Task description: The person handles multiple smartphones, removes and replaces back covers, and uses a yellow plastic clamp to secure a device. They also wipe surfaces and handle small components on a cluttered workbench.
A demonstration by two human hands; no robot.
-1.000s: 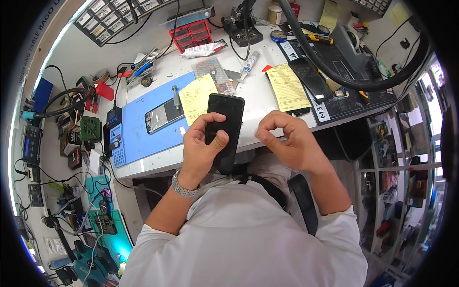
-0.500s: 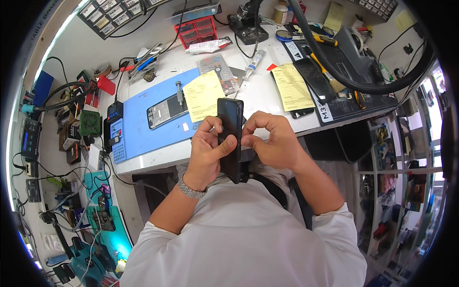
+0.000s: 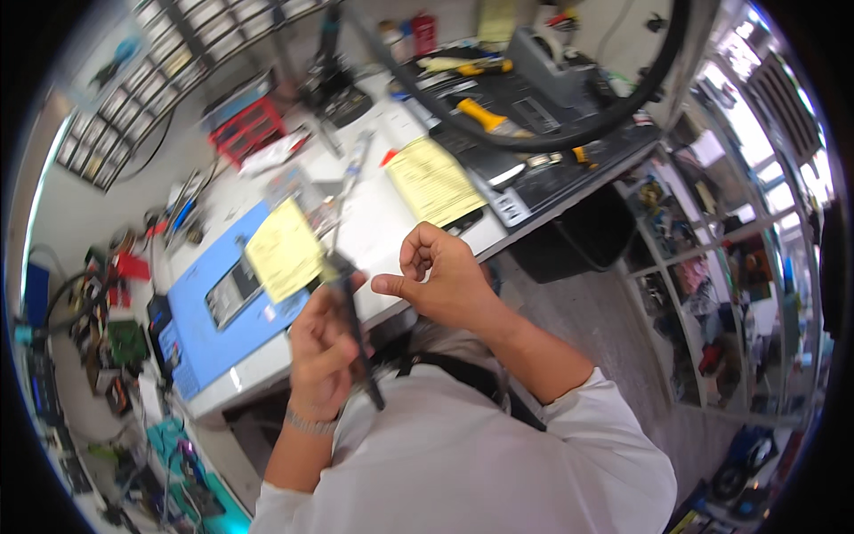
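In our left hand (image 3: 322, 360), fingers grip the dark phone (image 3: 358, 329) by the counter (image 3: 374, 227) edge; at its two o'clock, our right hand (image 3: 449, 285) curls loosely, empty — a slackened single grip could drop the phone floorward.
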